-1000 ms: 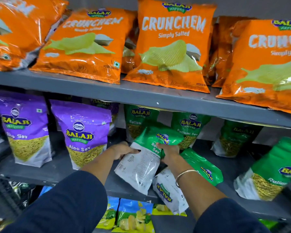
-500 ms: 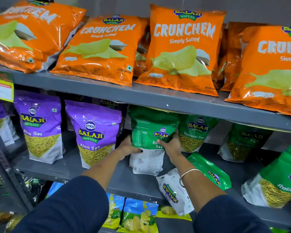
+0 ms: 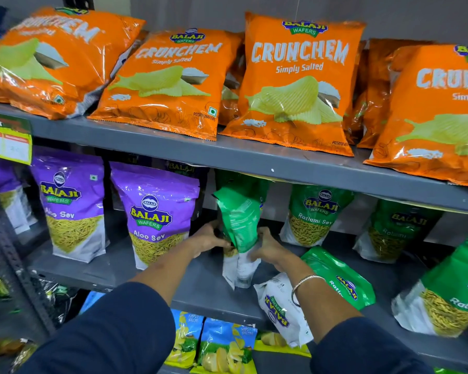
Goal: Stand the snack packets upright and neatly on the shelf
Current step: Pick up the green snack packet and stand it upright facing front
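A green Ratlami Sev packet [image 3: 241,225] stands upright on the grey middle shelf [image 3: 200,287], turned edge-on to me. My left hand [image 3: 208,238] grips its left side and my right hand [image 3: 268,247] grips its right side. Under my right wrist a second green packet [image 3: 333,276] lies flat, its white end hanging over the shelf's front edge. Other green packets stand behind [image 3: 316,214] and to the right [image 3: 449,290]. Two purple Aloo Sev packets [image 3: 157,214] [image 3: 70,203] stand upright to the left.
Orange Crunchem chip bags [image 3: 297,82] lean along the upper shelf [image 3: 254,160], close above the held packet's top. Blue and yellow chip packets [image 3: 222,344] sit on the shelf below. A price label [image 3: 6,139] hangs at the left.
Both hands lifted the green packet from lying tilted to upright, pushed it deeper onto the shelf and turned it edge-on. The camera moved closer and slightly down.
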Motion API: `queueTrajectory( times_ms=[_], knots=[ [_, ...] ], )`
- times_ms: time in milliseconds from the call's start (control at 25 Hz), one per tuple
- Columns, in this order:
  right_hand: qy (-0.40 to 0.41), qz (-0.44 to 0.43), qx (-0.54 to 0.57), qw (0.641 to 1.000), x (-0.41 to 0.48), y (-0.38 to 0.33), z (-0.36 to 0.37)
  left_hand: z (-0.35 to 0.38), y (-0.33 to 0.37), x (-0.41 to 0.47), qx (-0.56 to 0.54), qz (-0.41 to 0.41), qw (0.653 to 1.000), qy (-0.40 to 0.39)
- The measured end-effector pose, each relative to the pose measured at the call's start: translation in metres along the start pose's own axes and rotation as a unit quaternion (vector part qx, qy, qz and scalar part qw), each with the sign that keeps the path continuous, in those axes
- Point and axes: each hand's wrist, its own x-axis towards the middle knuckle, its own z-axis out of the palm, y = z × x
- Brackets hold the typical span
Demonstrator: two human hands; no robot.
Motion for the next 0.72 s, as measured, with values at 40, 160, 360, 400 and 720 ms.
queueTrajectory(
  times_ms=[40,160,360,400,720],
  knots=[
    [-0.018,-0.009,-0.046,0.999,-0.002,0.001,0.002,0.003,0.003,-0.001,-0.003,0.005,1.000,0.004],
    [0.013,-0.045,-0.098,0.994,-0.004,0.002,0.009,0.009,0.012,-0.001,0.002,0.004,1.000,-0.002],
    [0.039,-0.048,-0.020,0.998,0.007,0.007,-0.003,-0.006,0.017,0.001,0.080,-0.032,0.996,-0.023],
    [0.037,-0.056,-0.031,0.997,0.016,0.012,-0.006,-0.008,0.015,0.003,0.085,-0.032,0.996,-0.003],
    [0.038,-0.088,0.040,0.995,0.019,0.019,-0.024,-0.006,0.006,0.007,-0.015,-0.023,1.000,0.012]
  ],
)
